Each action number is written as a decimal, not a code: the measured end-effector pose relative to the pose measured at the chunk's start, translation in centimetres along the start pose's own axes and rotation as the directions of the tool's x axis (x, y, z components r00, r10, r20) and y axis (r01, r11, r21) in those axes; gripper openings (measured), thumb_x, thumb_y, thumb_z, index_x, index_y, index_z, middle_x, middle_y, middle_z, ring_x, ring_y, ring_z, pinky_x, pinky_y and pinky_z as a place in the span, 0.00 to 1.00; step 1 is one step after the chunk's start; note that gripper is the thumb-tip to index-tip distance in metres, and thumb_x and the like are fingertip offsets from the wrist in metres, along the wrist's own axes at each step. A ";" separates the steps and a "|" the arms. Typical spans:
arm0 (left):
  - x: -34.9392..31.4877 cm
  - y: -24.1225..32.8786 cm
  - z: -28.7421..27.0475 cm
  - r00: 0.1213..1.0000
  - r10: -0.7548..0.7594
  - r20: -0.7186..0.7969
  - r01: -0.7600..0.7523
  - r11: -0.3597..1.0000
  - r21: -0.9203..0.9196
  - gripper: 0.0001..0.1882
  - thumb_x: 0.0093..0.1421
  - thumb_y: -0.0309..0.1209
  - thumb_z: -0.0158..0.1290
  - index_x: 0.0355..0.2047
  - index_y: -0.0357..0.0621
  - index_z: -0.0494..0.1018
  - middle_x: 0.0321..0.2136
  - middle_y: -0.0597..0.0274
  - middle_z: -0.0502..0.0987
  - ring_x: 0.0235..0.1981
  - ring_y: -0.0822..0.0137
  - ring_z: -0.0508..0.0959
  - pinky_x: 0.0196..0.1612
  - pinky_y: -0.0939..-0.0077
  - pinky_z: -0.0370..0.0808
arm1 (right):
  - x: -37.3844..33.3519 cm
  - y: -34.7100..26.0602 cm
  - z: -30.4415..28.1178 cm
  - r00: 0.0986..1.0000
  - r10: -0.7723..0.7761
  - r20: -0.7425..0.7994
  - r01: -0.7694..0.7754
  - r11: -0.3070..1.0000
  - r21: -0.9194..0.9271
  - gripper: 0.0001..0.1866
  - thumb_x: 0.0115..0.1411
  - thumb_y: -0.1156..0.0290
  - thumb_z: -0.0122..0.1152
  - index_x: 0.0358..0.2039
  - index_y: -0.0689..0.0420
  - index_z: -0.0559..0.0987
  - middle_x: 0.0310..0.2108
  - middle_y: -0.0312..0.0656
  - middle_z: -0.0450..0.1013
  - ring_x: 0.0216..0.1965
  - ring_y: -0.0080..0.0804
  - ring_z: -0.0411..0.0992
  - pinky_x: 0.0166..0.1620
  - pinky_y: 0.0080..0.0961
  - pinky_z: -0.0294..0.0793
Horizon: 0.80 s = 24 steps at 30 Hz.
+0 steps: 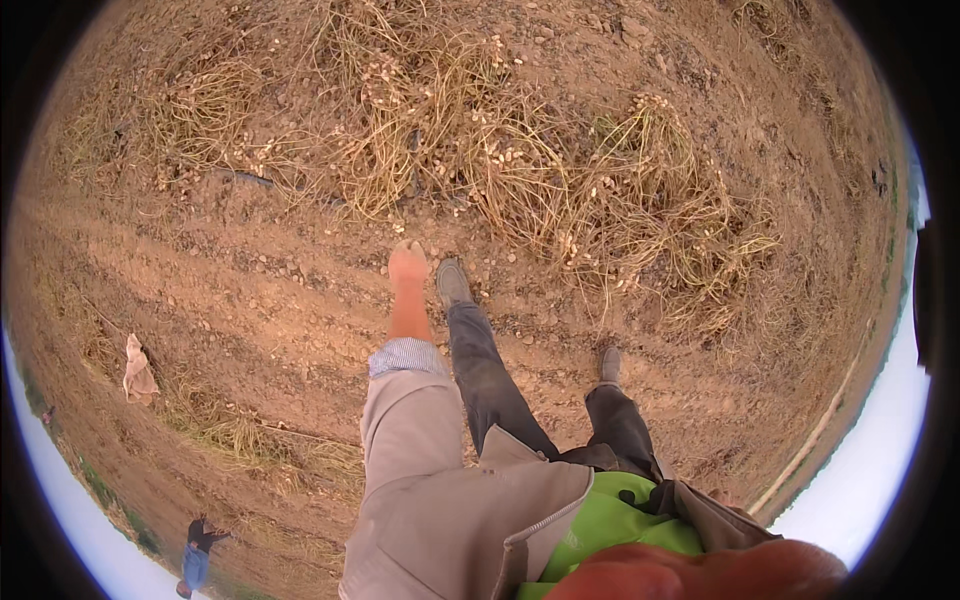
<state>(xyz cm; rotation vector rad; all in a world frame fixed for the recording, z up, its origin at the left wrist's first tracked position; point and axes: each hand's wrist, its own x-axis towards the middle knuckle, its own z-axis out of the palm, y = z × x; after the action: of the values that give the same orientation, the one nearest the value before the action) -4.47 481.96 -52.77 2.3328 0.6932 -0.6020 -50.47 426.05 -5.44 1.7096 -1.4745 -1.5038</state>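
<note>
My left hand (408, 262) reaches down over the bare soil, just in front of my left shoe (453, 283). It is smeared by motion, so I cannot make out its fingers or whether anything is in them. Right in front of it lies a long heap of pulled peanut plants (560, 190), dry yellow stems tangled with pale pods. Loose peanuts (500, 155) show among the stems, and a few are scattered on the ground near the hand. My right hand does not show.
More peanut plants (205, 105) lie at the far left, beside a short dark strip (252, 178). A pale cloth sack (138, 370) rests on the soil to the left, near another row of dry plants (240, 435). Another person (200, 550) is at the lower left.
</note>
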 end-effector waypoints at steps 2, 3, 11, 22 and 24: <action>5.6 1.4 1.9 0.996 -0.003 0.088 -0.001 0.999 0.042 0.21 0.62 0.36 0.47 0.51 0.37 0.72 0.48 0.45 0.76 0.51 0.48 0.74 0.55 0.58 0.69 | -4.8 -1.4 -0.8 1.000 0.010 0.021 -0.008 0.998 -0.056 0.17 0.53 0.67 0.58 0.44 0.54 0.79 0.53 0.52 0.69 0.52 0.51 0.71 0.53 0.42 0.72; 8.1 1.6 2.8 0.994 0.043 0.098 -0.049 0.997 0.057 0.22 0.62 0.37 0.47 0.53 0.36 0.70 0.50 0.43 0.74 0.52 0.47 0.73 0.56 0.58 0.68 | -6.8 -3.0 -1.0 0.998 -0.001 0.055 0.005 0.997 -0.077 0.17 0.53 0.67 0.58 0.43 0.54 0.79 0.52 0.52 0.69 0.51 0.51 0.71 0.53 0.42 0.72; 17.0 -0.1 12.0 0.995 0.028 0.092 -0.022 0.998 -0.065 0.25 0.62 0.43 0.50 0.48 0.31 0.70 0.45 0.38 0.75 0.47 0.44 0.75 0.52 0.54 0.70 | -13.0 -9.2 -1.6 0.970 -0.030 0.242 0.076 0.979 -0.187 0.14 0.52 0.65 0.57 0.39 0.54 0.80 0.47 0.51 0.70 0.48 0.51 0.72 0.52 0.42 0.73; -4.0 -3.3 1.3 0.996 -0.089 0.025 0.083 0.976 0.202 0.28 0.68 0.49 0.38 0.33 0.34 0.75 0.29 0.37 0.77 0.34 0.38 0.76 0.37 0.46 0.70 | 2.0 -12.1 4.7 0.948 -0.309 -0.072 0.314 0.948 0.062 0.10 0.50 0.62 0.59 0.33 0.49 0.81 0.42 0.51 0.74 0.44 0.53 0.74 0.47 0.43 0.75; -8.8 -1.0 -0.1 0.999 0.033 -0.031 -0.028 0.987 0.158 0.29 0.68 0.49 0.38 0.32 0.34 0.75 0.26 0.36 0.76 0.34 0.37 0.76 0.38 0.46 0.70 | 4.1 -13.2 5.5 0.940 -0.341 0.002 0.338 0.934 0.119 0.10 0.50 0.61 0.59 0.33 0.47 0.81 0.43 0.53 0.74 0.44 0.52 0.74 0.46 0.44 0.75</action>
<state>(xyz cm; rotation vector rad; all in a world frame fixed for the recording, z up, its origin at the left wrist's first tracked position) -11.74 479.91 -48.16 2.5000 0.6442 -0.6255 -50.44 428.65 -20.06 2.1119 -1.3507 -1.6369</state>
